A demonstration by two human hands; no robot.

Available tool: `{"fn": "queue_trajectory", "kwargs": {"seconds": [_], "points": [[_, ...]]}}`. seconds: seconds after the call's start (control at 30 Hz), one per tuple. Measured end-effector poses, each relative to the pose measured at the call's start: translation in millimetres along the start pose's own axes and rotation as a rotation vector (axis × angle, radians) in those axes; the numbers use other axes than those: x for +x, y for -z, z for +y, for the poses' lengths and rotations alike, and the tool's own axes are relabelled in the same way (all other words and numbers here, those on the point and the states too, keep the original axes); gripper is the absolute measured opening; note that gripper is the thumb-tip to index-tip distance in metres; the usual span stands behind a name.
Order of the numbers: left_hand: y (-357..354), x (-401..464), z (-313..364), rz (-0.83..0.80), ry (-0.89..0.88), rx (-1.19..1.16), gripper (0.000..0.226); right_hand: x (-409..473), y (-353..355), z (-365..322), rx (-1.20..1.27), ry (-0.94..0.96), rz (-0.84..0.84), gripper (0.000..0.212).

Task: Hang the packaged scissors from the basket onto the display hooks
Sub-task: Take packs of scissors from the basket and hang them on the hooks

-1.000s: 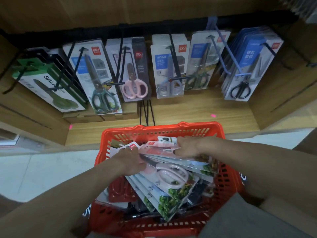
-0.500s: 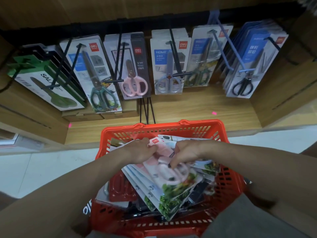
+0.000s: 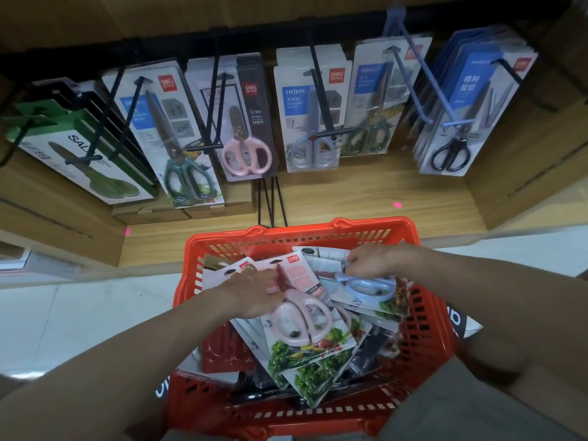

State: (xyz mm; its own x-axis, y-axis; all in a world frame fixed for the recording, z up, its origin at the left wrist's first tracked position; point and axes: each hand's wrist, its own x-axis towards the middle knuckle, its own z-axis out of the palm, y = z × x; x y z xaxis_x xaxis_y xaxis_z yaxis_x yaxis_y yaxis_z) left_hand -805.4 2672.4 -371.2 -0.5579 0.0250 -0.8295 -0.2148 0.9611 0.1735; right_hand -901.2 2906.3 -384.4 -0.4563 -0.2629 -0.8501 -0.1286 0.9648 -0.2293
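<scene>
You are facing a low wooden shelf bay (image 3: 350,198) with side walls of the same pale wood, and a white tiled floor (image 3: 79,313) runs along its near edge. A black rail (image 3: 159,49) crosses the far top of the bay, and display hooks (image 3: 321,90) reach out from it toward you. Carded scissors hang there in rows: a green salad-scissors pack (image 3: 79,154) at far left, then a teal-handled pair (image 3: 183,144), a pink-handled pair on a dark card (image 3: 246,122), a pale blue pair on a white card (image 3: 313,116), a dark green pair (image 3: 378,103) and, at far right, a black-handled pair on a blue card (image 3: 471,113). Two small pink marks sit on the shelf's wood.

On the floor just near the shelf stands the red plastic shopping basket (image 3: 318,232), heaped with more scissor packs. Your left hand (image 3: 254,291) lies on the pink-handled scissors pack with a vegetable picture (image 3: 305,319) on top of the heap, its fingers spread over the upper card; whether they curl round the edge, I cannot tell. Your right hand (image 3: 372,261) has its grip pinched on the light blue-handled scissors pack (image 3: 366,284) at the far right of the basket, tilted over the others. A red blister pack (image 3: 227,348) lies lower at left.
</scene>
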Motion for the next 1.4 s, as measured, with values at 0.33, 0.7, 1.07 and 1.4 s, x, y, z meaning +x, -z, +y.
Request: {"fn": "queue_trajectory", "kwargs": {"seconds": [0.33,0.7,1.07,1.4], "points": [[-8.0,-10.8,5.3,-0.055,0.197,0.078,0.093,5.3,-6.8,1.8,0.111,-0.049,-0.065,0.036],[-13.3,-17.3,-5.3,-0.048,0.17,0.003,0.107,-27.4,26.6,22.3,0.409,-0.101,-0.241,0.026],[-25.6,-18.7,-13.2,0.083,0.19,-0.274,0.11,-43.8,58.4,48.2,0.542,-0.022,-0.17,0.03],[-45.5,-29.3,-12.6,0.108,0.268,-1.149,0.084,-52.0,81.1,53.8,0.837,0.043,-0.09,0.012]]}}
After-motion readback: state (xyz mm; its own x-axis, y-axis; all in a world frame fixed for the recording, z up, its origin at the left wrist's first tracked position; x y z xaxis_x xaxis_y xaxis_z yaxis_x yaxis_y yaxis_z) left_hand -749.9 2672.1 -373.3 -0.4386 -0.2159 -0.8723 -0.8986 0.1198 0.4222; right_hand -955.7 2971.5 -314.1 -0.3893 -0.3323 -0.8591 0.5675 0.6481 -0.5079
